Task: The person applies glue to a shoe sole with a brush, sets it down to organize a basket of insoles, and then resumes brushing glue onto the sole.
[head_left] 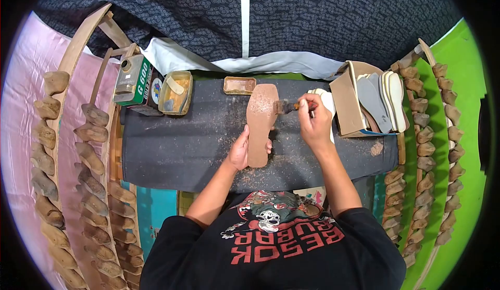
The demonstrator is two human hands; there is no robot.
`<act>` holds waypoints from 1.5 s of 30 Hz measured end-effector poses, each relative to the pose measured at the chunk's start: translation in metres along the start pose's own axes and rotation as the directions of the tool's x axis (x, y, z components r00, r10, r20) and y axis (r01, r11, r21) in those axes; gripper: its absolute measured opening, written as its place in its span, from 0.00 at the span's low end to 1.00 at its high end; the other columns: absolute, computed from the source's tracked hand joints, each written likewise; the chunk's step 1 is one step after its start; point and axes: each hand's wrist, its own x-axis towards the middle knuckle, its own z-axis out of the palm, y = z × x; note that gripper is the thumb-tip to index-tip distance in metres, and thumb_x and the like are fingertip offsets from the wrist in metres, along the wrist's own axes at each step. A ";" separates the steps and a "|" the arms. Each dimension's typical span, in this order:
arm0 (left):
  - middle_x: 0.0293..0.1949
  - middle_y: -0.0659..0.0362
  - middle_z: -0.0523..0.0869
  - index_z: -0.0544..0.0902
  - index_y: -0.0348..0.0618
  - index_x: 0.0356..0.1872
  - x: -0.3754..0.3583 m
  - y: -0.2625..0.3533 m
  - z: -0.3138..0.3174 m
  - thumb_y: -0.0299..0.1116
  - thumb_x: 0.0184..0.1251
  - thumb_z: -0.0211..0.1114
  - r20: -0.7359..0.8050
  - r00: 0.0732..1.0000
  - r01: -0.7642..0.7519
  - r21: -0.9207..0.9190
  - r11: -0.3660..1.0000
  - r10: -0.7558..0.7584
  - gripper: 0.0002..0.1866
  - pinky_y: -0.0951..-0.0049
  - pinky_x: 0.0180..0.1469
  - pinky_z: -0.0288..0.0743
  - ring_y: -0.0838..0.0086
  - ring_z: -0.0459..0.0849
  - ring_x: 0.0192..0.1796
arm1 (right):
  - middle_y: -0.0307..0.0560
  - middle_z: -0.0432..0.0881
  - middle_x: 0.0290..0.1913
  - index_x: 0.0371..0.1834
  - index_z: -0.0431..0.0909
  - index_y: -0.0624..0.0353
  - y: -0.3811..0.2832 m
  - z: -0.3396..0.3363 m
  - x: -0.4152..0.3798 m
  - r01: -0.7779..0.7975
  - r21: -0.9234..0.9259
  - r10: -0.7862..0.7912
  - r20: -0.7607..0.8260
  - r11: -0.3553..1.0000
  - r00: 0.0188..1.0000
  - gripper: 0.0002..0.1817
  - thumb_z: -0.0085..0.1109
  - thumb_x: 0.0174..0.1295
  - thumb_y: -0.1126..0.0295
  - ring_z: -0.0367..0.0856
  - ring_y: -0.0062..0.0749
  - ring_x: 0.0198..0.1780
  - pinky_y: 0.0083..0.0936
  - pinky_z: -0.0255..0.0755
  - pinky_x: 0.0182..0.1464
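Observation:
A brown shoe sole (261, 126) is held upright over the dark table, toe end away from me. My left hand (241, 149) grips its narrow lower part, thumb on the near face and fingertips showing at the right edge. The upper part of the sole looks wet and shiny. My right hand (315, 123) is closed around the handle of a brush (285, 106), whose dark bristles meet the sole's upper right edge. Behind my right hand lie white soles (327, 101), partly hidden by it.
A metal can (136, 84) and a tub with tools (176, 93) stand at the back left. A small tray (239, 85) sits behind the sole. A cardboard box (348, 100) of insoles is at the right. Racks of wooden shoe lasts (49, 108) flank the table (172, 144).

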 end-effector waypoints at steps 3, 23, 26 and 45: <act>0.44 0.52 0.86 0.71 0.37 0.69 -0.005 -0.004 -0.002 0.61 0.83 0.35 -0.047 0.999 0.008 -0.006 1.000 -0.008 0.37 0.65 0.54 0.80 0.67 0.85 0.46 | 0.44 0.82 0.29 0.43 0.78 0.64 -0.002 0.018 -0.005 0.206 0.055 -0.209 0.054 0.977 0.976 0.03 0.58 0.71 0.75 0.78 0.21 0.29 0.21 0.72 0.33; 0.42 0.53 0.85 0.68 0.37 0.73 -0.062 -0.018 -0.014 0.63 0.83 0.31 -0.166 0.982 -0.086 0.054 0.995 0.094 0.39 0.65 0.53 0.79 0.67 0.85 0.46 | 0.54 0.87 0.29 0.42 0.80 0.67 0.101 0.199 0.097 -0.171 0.160 0.125 0.262 0.972 0.957 0.18 0.58 0.74 0.59 0.88 0.40 0.32 0.35 0.78 0.38; 0.42 0.53 0.85 0.68 0.37 0.72 -0.067 -0.016 -0.014 0.63 0.83 0.32 -0.188 0.977 -0.100 0.038 0.994 0.105 0.39 0.66 0.53 0.79 0.68 0.85 0.46 | 0.56 0.87 0.30 0.42 0.80 0.68 0.106 0.213 0.096 -0.185 0.213 0.119 0.289 0.959 0.950 0.18 0.58 0.74 0.59 0.89 0.43 0.33 0.37 0.78 0.38; 0.41 0.53 0.85 0.71 0.38 0.70 -0.061 0.004 -0.011 0.62 0.83 0.32 -0.200 0.969 -0.137 0.047 0.989 0.144 0.38 0.67 0.52 0.79 0.69 0.84 0.44 | 0.68 0.85 0.37 0.42 0.76 0.66 0.093 0.166 0.103 0.173 -0.204 -0.080 0.399 0.963 0.913 0.15 0.54 0.74 0.61 0.84 0.66 0.41 0.53 0.76 0.46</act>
